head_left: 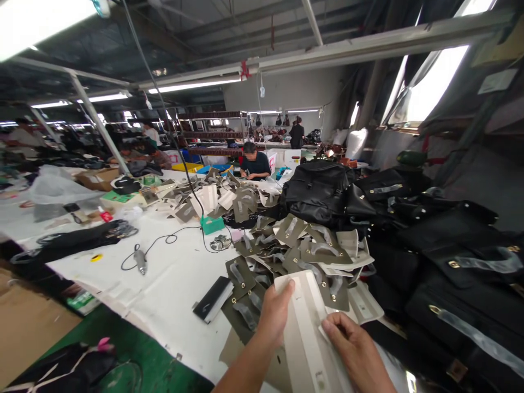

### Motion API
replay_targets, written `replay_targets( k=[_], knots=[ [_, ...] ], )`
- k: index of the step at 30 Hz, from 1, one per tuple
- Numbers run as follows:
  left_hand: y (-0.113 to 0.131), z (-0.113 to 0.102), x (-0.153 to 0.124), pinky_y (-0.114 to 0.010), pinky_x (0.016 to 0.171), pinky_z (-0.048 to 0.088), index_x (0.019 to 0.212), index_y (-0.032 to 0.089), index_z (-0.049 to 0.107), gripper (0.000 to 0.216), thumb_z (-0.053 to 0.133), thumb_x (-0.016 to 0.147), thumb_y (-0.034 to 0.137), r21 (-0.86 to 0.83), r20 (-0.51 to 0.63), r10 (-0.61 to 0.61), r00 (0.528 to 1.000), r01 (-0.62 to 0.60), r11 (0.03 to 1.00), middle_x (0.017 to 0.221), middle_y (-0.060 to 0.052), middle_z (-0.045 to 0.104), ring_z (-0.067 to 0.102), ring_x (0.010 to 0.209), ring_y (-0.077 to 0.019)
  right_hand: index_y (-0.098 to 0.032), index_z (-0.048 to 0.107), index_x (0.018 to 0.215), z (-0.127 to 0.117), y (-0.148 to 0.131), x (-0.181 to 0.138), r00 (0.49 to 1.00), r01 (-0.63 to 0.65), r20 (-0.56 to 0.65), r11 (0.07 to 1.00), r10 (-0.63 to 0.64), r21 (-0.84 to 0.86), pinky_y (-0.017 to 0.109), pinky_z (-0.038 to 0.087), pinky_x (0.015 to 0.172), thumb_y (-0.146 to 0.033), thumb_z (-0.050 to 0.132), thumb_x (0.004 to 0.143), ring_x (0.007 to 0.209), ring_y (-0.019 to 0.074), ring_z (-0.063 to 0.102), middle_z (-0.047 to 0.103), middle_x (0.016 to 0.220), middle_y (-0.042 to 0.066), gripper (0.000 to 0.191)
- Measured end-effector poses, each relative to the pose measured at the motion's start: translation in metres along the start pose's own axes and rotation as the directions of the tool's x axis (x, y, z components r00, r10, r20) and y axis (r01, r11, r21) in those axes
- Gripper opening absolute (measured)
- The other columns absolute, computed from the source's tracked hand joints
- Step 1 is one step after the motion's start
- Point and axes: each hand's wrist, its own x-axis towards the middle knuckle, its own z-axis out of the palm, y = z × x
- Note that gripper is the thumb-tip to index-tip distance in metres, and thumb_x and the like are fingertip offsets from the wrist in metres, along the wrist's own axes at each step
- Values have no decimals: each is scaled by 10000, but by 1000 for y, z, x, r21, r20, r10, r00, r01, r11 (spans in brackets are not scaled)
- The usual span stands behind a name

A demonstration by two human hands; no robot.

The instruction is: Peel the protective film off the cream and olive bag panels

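A long cream-coloured panel (305, 322) is held up in front of me, its pale back side facing me, with a raised strip down its middle. My left hand (275, 312) is closed on its left edge, thumb on the face near the top. At the right edge, my right hand (347, 338) pinches the panel's border or a thin flap there; which of these I cannot make out. Just beyond lies a heap of olive-brown panels (292, 228) with plastic-wrapped handles and gold rings.
Black bags (319, 188) with wrapped handles pile up on the right. A black wallet-like box (213, 297), a grey corded tool (140, 260) and a green box (212, 224) sit on the white table (164, 305). A person (256, 162) sits across the table.
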Motion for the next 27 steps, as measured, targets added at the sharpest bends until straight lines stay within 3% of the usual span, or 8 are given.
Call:
replay_targets(
  k=[4, 6, 9, 11, 14, 19, 24, 27],
  knots=[
    [-17, -12, -14, -364, 934, 536, 1167, 187, 685, 610, 796, 719, 586, 50, 61, 81, 995, -85, 995, 1150, -122, 734, 663, 1108, -303, -213, 607, 768, -3, -4, 8, 987, -15, -160, 999, 20, 36, 256, 405, 586, -635, 605, 851, 669, 187, 511, 572, 704, -7, 431],
    [-29, -16, -25, -371, 896, 558, 1210, 203, 665, 618, 760, 751, 606, -11, 164, -33, 986, 36, 999, 1179, -126, 722, 665, 1111, -307, -218, 591, 791, -7, -10, 12, 976, -10, -216, 999, 18, 38, 255, 396, 593, -634, 591, 871, 674, 178, 502, 565, 718, -14, 424],
    [-40, -15, -41, -386, 721, 597, 1226, 161, 656, 629, 699, 796, 619, -96, 376, -294, 879, 353, 931, 1089, -170, 739, 720, 940, -318, -218, 573, 817, -6, -19, 17, 969, 28, -245, 999, -18, 34, 259, 397, 619, -621, 577, 897, 689, 174, 502, 563, 733, -19, 411],
    [-41, -11, -47, -369, 605, 592, 1211, 121, 654, 624, 738, 780, 565, -99, 424, -359, 832, 437, 894, 1025, -188, 747, 729, 806, -307, -214, 572, 819, -3, -23, 19, 969, 67, -242, 997, -57, 34, 263, 396, 627, -604, 582, 904, 692, 173, 505, 562, 735, -18, 400],
    [-35, -5, -45, -336, 513, 571, 1185, 77, 652, 597, 789, 765, 479, -86, 353, -333, 874, 384, 919, 942, -180, 756, 708, 670, -267, -206, 573, 783, -7, -26, 24, 957, 104, -272, 995, -98, 8, 271, 393, 639, -574, 594, 912, 695, 173, 509, 565, 733, -10, 391],
    [-30, 0, -30, -345, 646, 600, 1126, 59, 688, 569, 771, 789, 511, -35, 139, -204, 969, 210, 977, 942, -162, 765, 719, 733, -255, -192, 580, 726, -24, -27, 16, 859, 235, -435, 963, -270, -134, 268, 407, 732, -490, 639, 918, 798, 169, 551, 623, 867, 15, 359],
    [-27, 6, -28, -309, 796, 569, 1125, 102, 723, 524, 671, 869, 556, 175, 124, -59, 991, 36, 984, 1020, -130, 769, 715, 890, -247, -198, 541, 681, -10, -18, -2, 970, 92, -223, 995, -98, -36, 242, 307, 534, -516, 673, 895, 555, 115, 398, 454, 574, -60, 406],
    [-22, 15, -32, -285, 758, 550, 1090, 111, 735, 516, 611, 902, 575, 275, 145, -10, 989, -31, 961, 961, -106, 773, 706, 884, -241, -194, 535, 647, 2, -9, -1, 981, 69, -183, 997, -71, -15, 237, 315, 532, -509, 689, 886, 550, 110, 417, 487, 559, -56, 424]
  ],
)
